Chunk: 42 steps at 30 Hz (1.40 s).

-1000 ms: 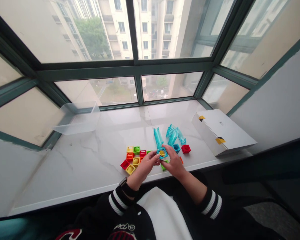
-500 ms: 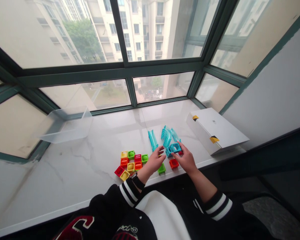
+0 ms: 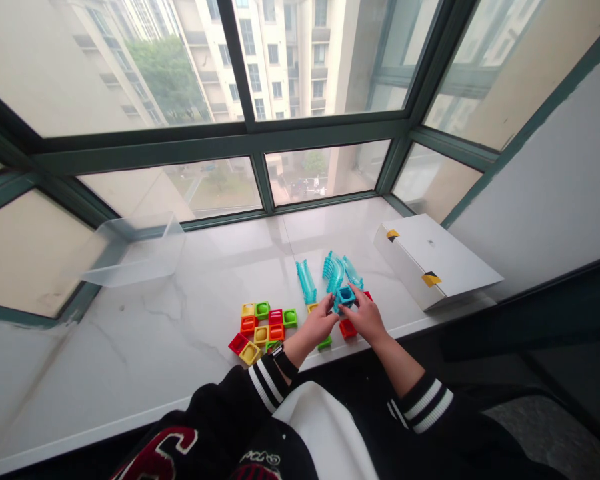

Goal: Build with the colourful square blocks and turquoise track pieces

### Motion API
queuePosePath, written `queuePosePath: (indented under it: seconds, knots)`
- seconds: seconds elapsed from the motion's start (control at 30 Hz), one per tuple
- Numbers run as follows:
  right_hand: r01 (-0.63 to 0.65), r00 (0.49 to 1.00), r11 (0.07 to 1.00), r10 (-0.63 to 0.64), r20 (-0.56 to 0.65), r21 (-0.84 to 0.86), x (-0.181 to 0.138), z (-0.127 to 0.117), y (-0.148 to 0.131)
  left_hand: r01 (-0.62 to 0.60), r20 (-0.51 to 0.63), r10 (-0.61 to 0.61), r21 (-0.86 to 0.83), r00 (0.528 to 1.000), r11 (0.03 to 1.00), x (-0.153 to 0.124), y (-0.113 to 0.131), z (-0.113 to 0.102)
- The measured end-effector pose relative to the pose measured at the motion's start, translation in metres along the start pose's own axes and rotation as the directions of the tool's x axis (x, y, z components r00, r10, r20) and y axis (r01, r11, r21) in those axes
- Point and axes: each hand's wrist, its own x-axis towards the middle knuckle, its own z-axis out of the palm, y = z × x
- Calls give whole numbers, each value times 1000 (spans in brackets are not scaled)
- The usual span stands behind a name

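A blue toy block (image 3: 346,295) with a round opening is held just above the sill between my two hands. My right hand (image 3: 366,318) grips it from the right, thumb below and fingers on top. From the left, my left hand (image 3: 319,321) closes its fingertips on the block's left side. Beyond them lie a straight translucent blue track piece (image 3: 307,282), a curved one (image 3: 335,271) and another narrow one (image 3: 353,272). Close to the hands are a red block (image 3: 347,329), a partly hidden green block (image 3: 325,343) and a yellow block (image 3: 312,308), mostly covered.
Several red, orange, yellow and green blocks (image 3: 262,334) sit grouped to the left on the white marbled sill (image 3: 210,267). A clear plastic bin (image 3: 145,270) stands far left. A white box (image 3: 437,257) with yellow-black tabs is at right. Window frames (image 3: 200,150) border the back.
The blue block has been turned in my right hand, its opening now more upward. My left hand has moved right and closed in on it, from spread fingers.
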Motion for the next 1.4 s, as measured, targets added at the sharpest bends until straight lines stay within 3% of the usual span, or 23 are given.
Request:
queuePosePath:
  seconds: [0.6, 0.8, 0.93, 1.03, 1.1, 1.23, 1.33, 1.4]
  knots:
    - [50, 999, 997, -49, 3, -51, 0, 4, 11, 23, 84, -17, -72, 996, 997, 0, -1, 5]
    - [57, 998, 997, -57, 3, -60, -1, 4, 11, 81, 108, -72, -81, 992, 993, -9, 10, -4]
    - [60, 998, 996, -60, 1, -67, 0, 5, 12, -16, 80, 22, -73, 997, 997, -31, 32, -30]
    - [46, 999, 998, -46, -4, -43, -1, 5, 13, -91, -10, 91, -39, 996, 995, -59, 54, -63]
    - [44, 999, 999, -44, -14, -5, -4, 2, 11, -107, -137, 104, -16, 985, 994, -81, 65, -89]
    - [122, 983, 992, -122, -136, -6, -14, -11, -5, -86, -412, 83, 11, 908, 996, -131, 67, -142]
    - [223, 921, 974, -227, -318, -50, -22, -21, -24, -43, -560, 78, 74, 825, 996, -163, 52, -173]
    - [299, 886, 953, -296, -356, -49, -26, -22, -39, -13, -619, 86, 122, 781, 992, -179, 40, -186]
